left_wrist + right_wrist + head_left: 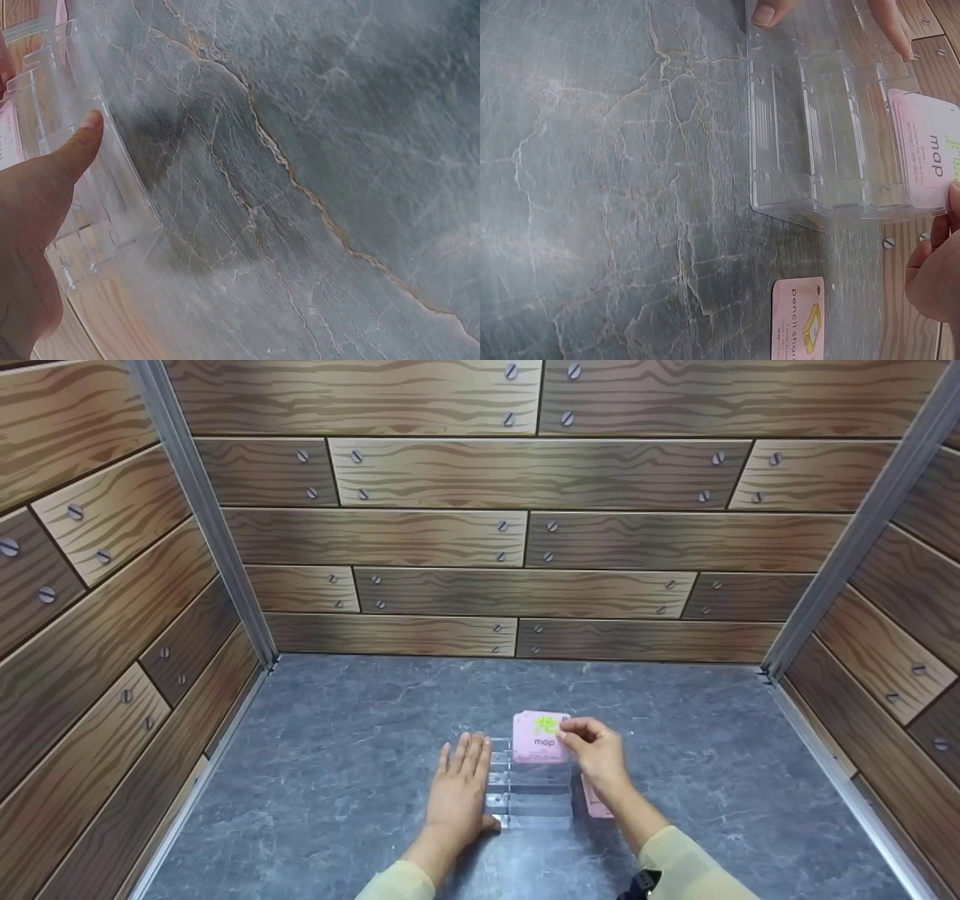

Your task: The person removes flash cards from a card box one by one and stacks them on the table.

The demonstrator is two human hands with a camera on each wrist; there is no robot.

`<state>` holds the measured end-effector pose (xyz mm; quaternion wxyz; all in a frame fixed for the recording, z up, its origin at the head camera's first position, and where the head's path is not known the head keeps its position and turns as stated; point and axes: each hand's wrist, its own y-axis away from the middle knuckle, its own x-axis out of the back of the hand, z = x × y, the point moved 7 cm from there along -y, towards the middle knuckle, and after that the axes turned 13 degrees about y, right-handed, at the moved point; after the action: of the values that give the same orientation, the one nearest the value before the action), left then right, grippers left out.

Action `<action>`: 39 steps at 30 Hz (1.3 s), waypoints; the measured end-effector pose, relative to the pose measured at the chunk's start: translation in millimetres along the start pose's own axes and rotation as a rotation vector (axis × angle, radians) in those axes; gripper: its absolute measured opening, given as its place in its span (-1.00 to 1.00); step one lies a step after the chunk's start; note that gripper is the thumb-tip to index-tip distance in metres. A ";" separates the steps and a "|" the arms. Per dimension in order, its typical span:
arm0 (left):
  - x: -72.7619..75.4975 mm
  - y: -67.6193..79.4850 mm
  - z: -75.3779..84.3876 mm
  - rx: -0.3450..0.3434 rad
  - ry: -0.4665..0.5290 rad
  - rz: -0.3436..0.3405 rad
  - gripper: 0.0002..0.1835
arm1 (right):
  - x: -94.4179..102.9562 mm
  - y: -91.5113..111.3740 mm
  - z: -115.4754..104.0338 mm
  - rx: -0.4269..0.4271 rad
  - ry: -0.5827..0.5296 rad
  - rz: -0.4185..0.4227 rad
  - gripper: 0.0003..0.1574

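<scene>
A clear plastic tiered rack (534, 804) stands on the dark marbled surface. My left hand (459, 787) lies along its left side with fingers straight, the thumb at the front edge. At the rack's back tier, my right hand (602, 754) pinches the right edge of a pink card (541, 746) printed "map" with a yellow-green picture. In the right wrist view, more pink edges show behind this card (928, 154), so it looks like several together. Another pink card (799, 322), reading "pencil shar…" with a yellow picture, lies right of the rack, partly hidden by my right arm in the head view.
Wood-patterned walls (435, 536) enclose the marbled surface (322, 750) at the back and both sides. Metal strips (840, 765) run along the side edges. A small black object (640, 883) is at my right sleeve.
</scene>
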<state>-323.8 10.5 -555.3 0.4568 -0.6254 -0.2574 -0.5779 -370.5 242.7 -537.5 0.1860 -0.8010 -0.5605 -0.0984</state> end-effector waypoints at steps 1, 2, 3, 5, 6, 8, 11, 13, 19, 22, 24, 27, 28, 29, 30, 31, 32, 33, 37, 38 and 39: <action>-0.2 0.0 0.0 0.000 -0.001 -0.001 0.48 | -0.1 -0.2 -0.3 0.000 0.000 -0.002 -0.91; -0.2 -0.1 0.0 0.000 0.000 -0.002 0.47 | -0.3 -0.2 -0.6 0.001 0.000 -0.006 -0.91; -0.7 -0.2 -0.1 0.000 0.002 -0.004 0.47 | -0.4 -0.4 -1.0 0.002 -0.001 -0.008 -0.92; -1.1 -0.4 -0.2 0.001 0.006 -0.010 0.47 | -0.9 -0.4 -2.2 0.011 -0.011 -0.015 -0.91; -1.1 -0.5 -0.2 0.002 0.006 -0.013 0.47 | -1.3 -0.3 -3.1 0.017 -0.017 -0.021 -0.90; -0.8 -0.8 -0.3 0.003 0.010 -0.015 0.47 | -0.4 3.1 -11.6 0.025 -0.014 -0.033 -0.90; 0.1 -1.4 -0.3 0.001 0.009 -0.010 0.47 | 3.5 11.4 -29.9 0.041 -0.012 -0.053 -0.88; 0.0 -1.8 -0.4 0.000 0.010 -0.006 0.47 | 6.1 16.4 -41.4 0.043 0.000 -0.057 -0.87; 0.8 -1.2 -0.4 0.006 0.006 -0.003 0.48 | 7.9 20.0 -48.1 0.036 -0.017 -0.052 -0.82; 1.3 -0.6 -0.5 0.008 0.003 0.000 0.48 | 8.4 20.4 -47.8 0.021 -0.039 -0.051 -0.80; 1.4 -0.2 -0.7 0.007 0.005 0.003 0.47 | 9.1 20.6 -48.1 0.023 -0.040 -0.049 -0.79; 1.3 0.2 -1.1 0.006 0.006 0.005 0.46 | 9.4 20.8 -47.6 0.019 -0.038 -0.046 -0.78; 1.5 0.1 -1.2 0.005 0.005 0.007 0.46 | 9.5 20.8 -47.4 0.018 -0.037 -0.045 -0.77; 1.6 -0.1 -1.2 0.003 0.005 0.009 0.46 | 9.6 20.6 -46.8 0.017 -0.037 -0.045 -0.76; 1.7 -0.2 -1.0 0.001 0.007 0.012 0.46 | 9.4 20.7 -46.6 0.015 -0.035 -0.046 -0.76; 1.8 -0.3 -1.0 -0.001 0.006 0.015 0.46 | 9.4 20.1 -45.9 0.016 -0.038 -0.046 -0.75; 1.8 -0.5 -0.9 -0.003 0.005 0.018 0.46 | 9.4 19.6 -45.3 0.019 -0.039 -0.047 -0.75; 1.6 -0.8 -0.9 -0.005 0.003 0.020 0.46 | 9.2 18.9 -44.9 0.024 -0.038 -0.048 -0.76; 2.3 -0.3 -0.7 -0.009 0.005 0.027 0.47 | 9.2 18.1 -45.7 0.046 -0.035 -0.045 -0.77; 2.4 -0.3 -0.5 -0.009 0.006 0.027 0.46 | 9.0 18.1 -45.9 0.047 -0.033 -0.041 -0.78; 2.2 -0.3 -0.5 -0.009 0.007 0.027 0.46 | 8.5 17.5 -45.3 0.045 -0.030 -0.038 -0.79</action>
<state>-323.8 9.8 -553.2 0.4626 -0.6288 -0.2450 -0.5750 -348.8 226.2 -496.4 0.1937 -0.7872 -0.5804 -0.0770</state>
